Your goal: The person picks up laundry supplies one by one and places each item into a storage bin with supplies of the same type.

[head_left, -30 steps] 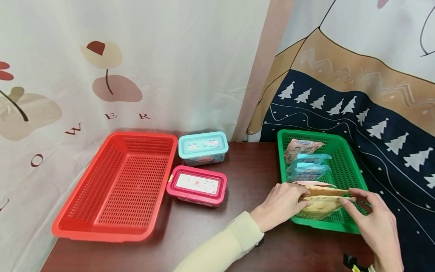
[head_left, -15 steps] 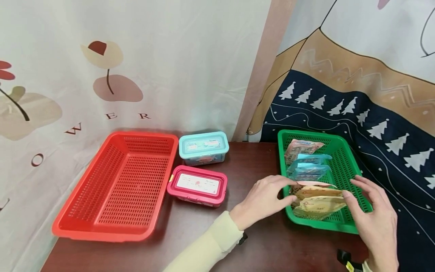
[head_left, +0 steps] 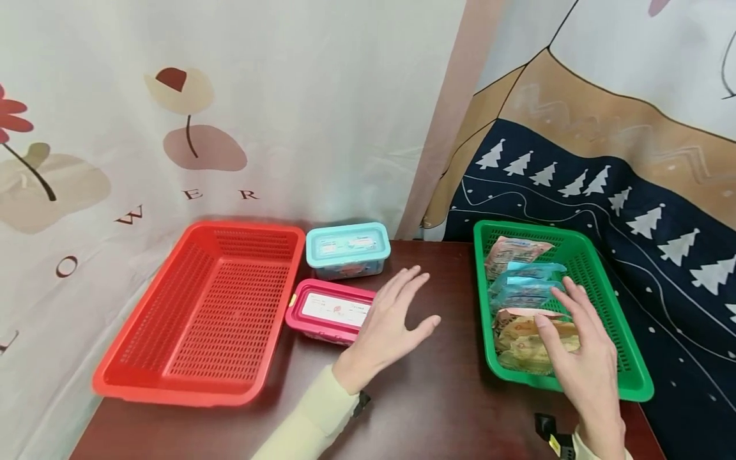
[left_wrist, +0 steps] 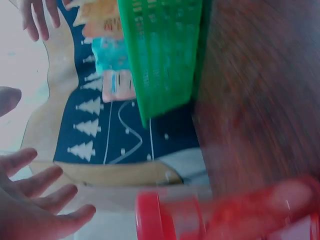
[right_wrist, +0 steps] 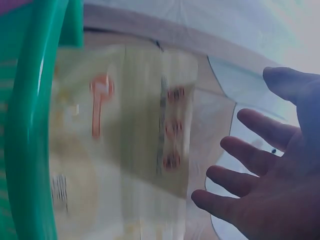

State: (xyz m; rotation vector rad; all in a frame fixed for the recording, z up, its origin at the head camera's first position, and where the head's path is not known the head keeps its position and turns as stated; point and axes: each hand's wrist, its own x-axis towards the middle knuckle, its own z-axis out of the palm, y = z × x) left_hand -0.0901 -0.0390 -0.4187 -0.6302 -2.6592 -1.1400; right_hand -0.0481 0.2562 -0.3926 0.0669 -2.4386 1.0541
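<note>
My left hand (head_left: 385, 322), fingers spread, hovers over the right end of a pink lidded box (head_left: 328, 313) and holds nothing. Over the green basket (head_left: 635, 377) my right hand (head_left: 586, 358) hangs with loosely bent fingers, also holding nothing. Inside that basket several packets stand in a row. A yellow packet (head_left: 526, 354) is at the front, with a tan packet (head_left: 517, 327) behind it. Two blue packets (head_left: 520, 294) follow, then a pink packet (head_left: 512, 255) at the back. In the right wrist view, the yellow packet (right_wrist: 140, 130) is apart from my fingers (right_wrist: 245, 155).
A red basket (head_left: 264, 383) with nothing in it stands at the left of the brown table (head_left: 437, 409). Beside it, behind the pink box, sits a light-blue lidded box (head_left: 347, 246). A printed curtain (head_left: 322, 115) hangs behind the table.
Both hands have let go of the front packets. My left hand has moved left out of the green basket to the pink box. My right hand has shifted slightly left.
</note>
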